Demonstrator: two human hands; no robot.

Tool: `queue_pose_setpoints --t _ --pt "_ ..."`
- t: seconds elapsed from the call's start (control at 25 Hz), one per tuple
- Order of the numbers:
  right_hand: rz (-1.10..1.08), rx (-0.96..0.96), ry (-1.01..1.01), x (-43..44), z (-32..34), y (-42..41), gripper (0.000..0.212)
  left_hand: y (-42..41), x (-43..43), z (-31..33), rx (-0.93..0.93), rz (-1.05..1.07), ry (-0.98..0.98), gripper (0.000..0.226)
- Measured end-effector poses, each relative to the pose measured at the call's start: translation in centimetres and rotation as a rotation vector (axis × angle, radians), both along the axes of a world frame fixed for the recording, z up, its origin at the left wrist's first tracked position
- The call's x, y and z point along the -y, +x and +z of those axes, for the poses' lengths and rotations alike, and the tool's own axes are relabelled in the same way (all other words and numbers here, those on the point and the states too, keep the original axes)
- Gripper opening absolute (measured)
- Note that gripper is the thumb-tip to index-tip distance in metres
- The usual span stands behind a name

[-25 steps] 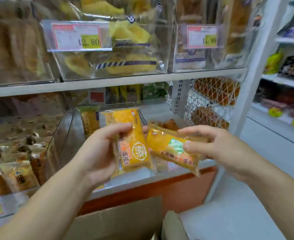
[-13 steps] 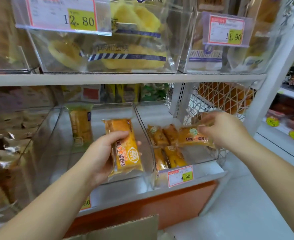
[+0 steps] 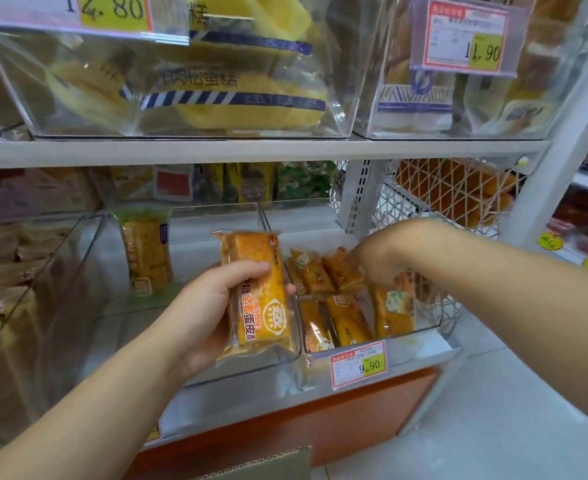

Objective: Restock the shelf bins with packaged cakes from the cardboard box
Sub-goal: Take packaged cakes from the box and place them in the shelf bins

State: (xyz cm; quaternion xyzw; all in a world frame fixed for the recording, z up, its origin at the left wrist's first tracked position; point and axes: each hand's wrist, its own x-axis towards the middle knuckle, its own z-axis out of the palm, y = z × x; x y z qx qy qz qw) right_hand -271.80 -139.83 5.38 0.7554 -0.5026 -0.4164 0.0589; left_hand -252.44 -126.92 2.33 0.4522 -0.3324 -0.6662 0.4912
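**Packaged cake: position relative to each grip**

Packaged cake, in an orange wrapper, is held upright in the left grip. The digits are curled round its middle, and a fingertip shows past its right edge. The pack is in front of the middle clear bin, above its front wall. One tall pack stands upright at the rear left of that bin.

The right grip reaches down into the right clear bin with its fingers bent downward. They meet the top end of a green-labelled cake that stands near the bin's right wall. Whether they pinch that pack cannot be told. Several small orange cakes lie beside it in the same bin. A 9.90 price tag hangs on the shelf front below. A cardboard box flap shows at the lower edge of the view.
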Motion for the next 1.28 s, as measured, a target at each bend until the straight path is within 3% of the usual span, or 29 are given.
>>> queue_pose_setpoints --t 0.2,0.48,0.68,1.0,1.2,1.28 --pt "-0.036 0.236 -0.021 2.4 -1.7 -1.1 0.075 -0.1 0.0 -0.4 0.024 -0.014 -0.012 0.040" --pt "-0.069 0.130 0.038 2.3 -3.9 -1.7 0.058 -0.6 0.2 -0.6 0.002 -0.008 0.022 0.045" --pt "-0.048 0.210 -0.006 1.7 -3.1 -1.8 0.073 -0.2 0.0 -0.5 0.020 -0.008 0.019 0.050" --pt "-0.034 0.122 0.005 1.5 -3.8 -0.9 0.065 -1.1 -0.2 -0.4 0.013 -0.009 0.010 0.048" --pt "-0.064 0.389 -0.035 1.2 -4.1 -1.7 0.083 -0.3 -0.9 -0.4 0.012 0.008 0.015 0.037" --pt "-0.035 0.422 -0.062 0.7 -4.4 -2.1 0.071 -0.2 -1.1 -0.4 -0.001 0.022 0.020 0.032"
